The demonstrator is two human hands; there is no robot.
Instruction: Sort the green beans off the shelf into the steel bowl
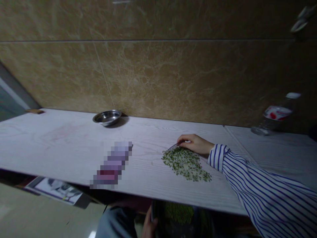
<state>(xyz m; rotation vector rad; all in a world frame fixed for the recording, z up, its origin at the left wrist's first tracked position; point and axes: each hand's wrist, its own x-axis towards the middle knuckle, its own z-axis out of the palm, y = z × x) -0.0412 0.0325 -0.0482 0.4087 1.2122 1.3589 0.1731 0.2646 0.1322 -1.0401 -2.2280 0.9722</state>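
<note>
A loose pile of small green bits mixed with whitish grains (185,163) lies spread on the table. At its far edge my right hand (196,144), in a striped sleeve, is closed on a thin dark-edged piece with a curved rim (173,147); its kind is unclear. That piece touches the pile. Below the table's front edge, my left hand (149,224) grips the left rim of a dark basin (160,228). More green bits (179,211) lie inside the basin. The basin's far side is hidden under the tabletop.
A shallow steel bowl (106,118) stands near the wall, left of centre. A blurred-out flat object (111,165) lies by the front edge. At the right, a clear plastic bottle (277,114) leans in view by the tiled wall. Beneath the table is a box (56,191).
</note>
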